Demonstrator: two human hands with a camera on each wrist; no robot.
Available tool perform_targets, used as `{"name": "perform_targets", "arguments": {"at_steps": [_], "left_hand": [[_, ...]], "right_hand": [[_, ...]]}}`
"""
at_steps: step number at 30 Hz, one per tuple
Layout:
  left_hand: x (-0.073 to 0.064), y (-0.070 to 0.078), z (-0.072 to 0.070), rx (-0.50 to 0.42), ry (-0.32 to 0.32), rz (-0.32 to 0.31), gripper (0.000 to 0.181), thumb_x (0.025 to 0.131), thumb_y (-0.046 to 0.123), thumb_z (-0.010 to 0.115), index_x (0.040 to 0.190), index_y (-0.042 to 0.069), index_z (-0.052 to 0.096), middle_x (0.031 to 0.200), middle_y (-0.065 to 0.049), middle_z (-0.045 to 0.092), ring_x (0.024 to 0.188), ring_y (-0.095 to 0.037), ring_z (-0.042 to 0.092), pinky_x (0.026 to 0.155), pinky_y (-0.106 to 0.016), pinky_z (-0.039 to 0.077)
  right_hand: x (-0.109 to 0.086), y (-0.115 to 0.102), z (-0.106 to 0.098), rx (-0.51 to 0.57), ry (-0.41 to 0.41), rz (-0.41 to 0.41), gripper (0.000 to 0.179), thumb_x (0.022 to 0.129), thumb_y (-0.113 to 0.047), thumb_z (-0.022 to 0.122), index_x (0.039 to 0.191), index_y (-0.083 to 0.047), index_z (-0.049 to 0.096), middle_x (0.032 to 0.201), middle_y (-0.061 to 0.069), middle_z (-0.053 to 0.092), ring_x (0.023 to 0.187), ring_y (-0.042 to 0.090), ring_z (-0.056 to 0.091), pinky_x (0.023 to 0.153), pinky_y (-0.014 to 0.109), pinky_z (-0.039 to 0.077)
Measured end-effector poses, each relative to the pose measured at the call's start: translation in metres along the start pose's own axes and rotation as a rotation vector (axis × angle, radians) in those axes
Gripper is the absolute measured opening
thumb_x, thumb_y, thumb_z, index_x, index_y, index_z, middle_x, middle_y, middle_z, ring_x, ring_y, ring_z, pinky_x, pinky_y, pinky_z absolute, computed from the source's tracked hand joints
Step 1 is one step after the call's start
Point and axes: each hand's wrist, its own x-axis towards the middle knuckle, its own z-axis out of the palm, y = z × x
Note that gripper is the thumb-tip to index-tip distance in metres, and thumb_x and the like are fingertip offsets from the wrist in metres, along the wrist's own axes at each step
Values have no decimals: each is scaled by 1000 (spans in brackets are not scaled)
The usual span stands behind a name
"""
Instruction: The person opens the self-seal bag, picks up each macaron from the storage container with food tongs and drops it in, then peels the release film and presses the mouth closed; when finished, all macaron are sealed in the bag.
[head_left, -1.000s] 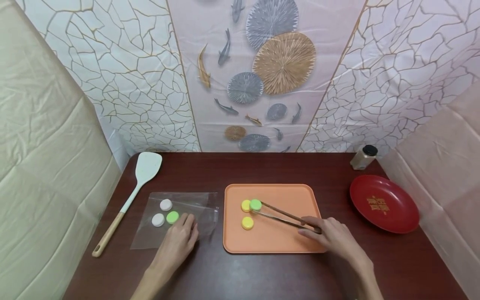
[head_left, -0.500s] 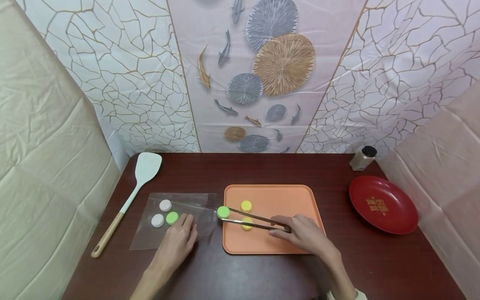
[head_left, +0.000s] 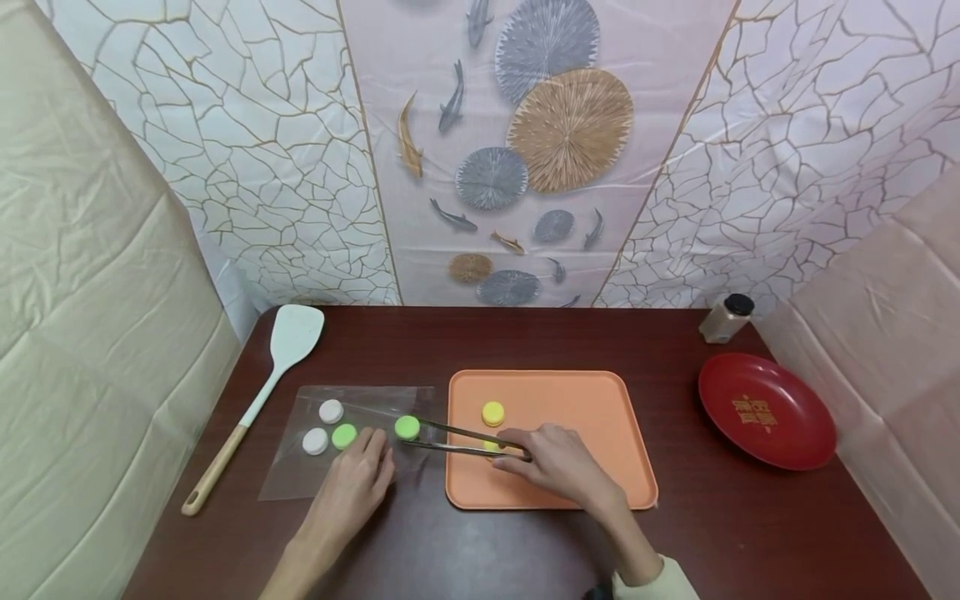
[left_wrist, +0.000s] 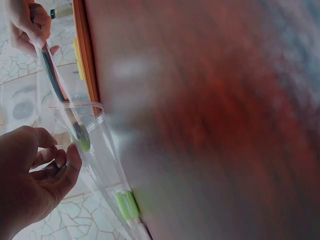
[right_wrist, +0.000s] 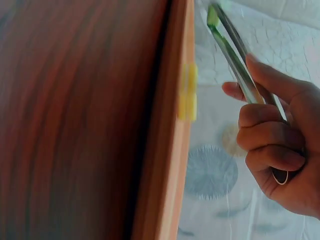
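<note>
Patterned cloth printed with fish and round leaf shapes (head_left: 566, 129) hangs behind your dark wood table (head_left: 390, 343), where a white-headed spatula (head_left: 262, 397) lies on the left and a red plate (head_left: 795, 408) and a black-capped jar (head_left: 722, 323) stand on the right. By the look of the layout, you are partway through: two white macarons (head_left: 331, 411) and one green macaron (head_left: 344, 436) already lie in the clear plastic bag (head_left: 291, 481), while two yellow macarons (head_left: 492, 413) remain on the orange tray (head_left: 577, 400), the nearer one partly hidden by your tongs (head_left: 450, 448). Between those two groups, a second green macaron (head_left: 407, 427) sits in the tongs' tips, past the bag's right edge; from the left wrist view it appears to be inside the bag's mouth, though glare on the film makes its exact depth hard to judge. Your right hand (head_left: 558, 462) wraps the rear of the tongs, fingers folded round both arms, which are squeezed narrow on the macaron. Your left hand (head_left: 363, 471) has its fingers bent, seemingly pinching the bag's upper film and lifting it so that the opening gapes.
</note>
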Motion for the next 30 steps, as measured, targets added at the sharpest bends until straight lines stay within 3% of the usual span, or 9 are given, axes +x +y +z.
{"name": "perform_targets", "arguments": {"at_steps": [6, 9, 13, 16, 20, 23, 27, 28, 30], "left_hand": [[0, 0, -1, -4, 6, 1, 27, 91, -9, 77, 90, 8, 56, 82, 0, 48, 69, -8, 43, 55, -26, 45], [0, 0, -1, -3, 3, -3, 27, 91, -9, 77, 89, 8, 56, 82, 0, 47, 68, -8, 42, 55, -26, 45], [0, 0, -1, 3, -3, -3, 27, 91, -9, 77, 89, 7, 56, 82, 0, 48, 68, -8, 42, 55, -26, 45], [-1, 0, -1, 7, 0, 2, 27, 90, -9, 78, 90, 7, 56, 83, -1, 49, 68, -8, 43, 55, -26, 46], [-2, -1, -2, 8, 8, 8, 27, 90, -9, 79, 90, 7, 57, 83, 0, 49, 68, -8, 43, 55, -27, 45], [-2, -1, -1, 12, 14, 19, 27, 90, -8, 79, 90, 7, 57, 83, 0, 48, 68, -8, 43, 55, -27, 45], [-2, -2, -1, 13, 31, 35, 28, 89, -9, 79, 91, 6, 56, 84, -2, 50, 68, -9, 45, 55, -27, 46], [-2, -3, -1, 12, 37, 38, 28, 89, -9, 80, 91, 6, 56, 85, -2, 50, 68, -10, 46, 55, -28, 46], [-2, -3, -1, 12, 45, 45, 28, 89, -9, 80, 91, 6, 56, 85, -3, 52, 68, -10, 47, 55, -28, 47]], "right_hand": [[16, -16, 12, -12, 7, 42, 22, 102, -36, 78, 113, -17, 80, 66, -11, 60, 56, 2, 41, 53, 24, 36], [23, -19, 21, -13, 45, 25, 24, 102, -36, 78, 112, -14, 81, 71, -6, 66, 56, 5, 47, 52, 29, 42], [38, 1, 55, -44, 165, -49, 28, 103, -49, 74, 105, -21, 77, 72, -9, 62, 57, 6, 49, 49, 36, 43], [52, 22, 87, -95, 225, -67, 35, 102, -63, 68, 104, -29, 76, 69, -12, 57, 56, 4, 47, 46, 34, 40], [67, 30, 110, -140, 206, -27, 40, 101, -70, 65, 110, -33, 77, 64, -13, 53, 55, 4, 46, 45, 29, 38], [73, 18, 108, -172, 173, -14, 43, 102, -66, 66, 118, -28, 78, 61, -10, 54, 53, 6, 48, 45, 29, 39], [83, 11, 111, -157, 113, 16, 47, 103, -61, 68, 128, -24, 78, 54, -9, 47, 46, 6, 42, 42, 26, 36], [88, 16, 119, -133, 101, 29, 46, 103, -62, 67, 129, -25, 78, 53, -11, 43, 44, 4, 37, 41, 24, 33], [88, 10, 117, -115, 97, 15, 46, 104, -60, 67, 131, -24, 78, 53, -11, 45, 41, 3, 36, 40, 24, 31]]}}
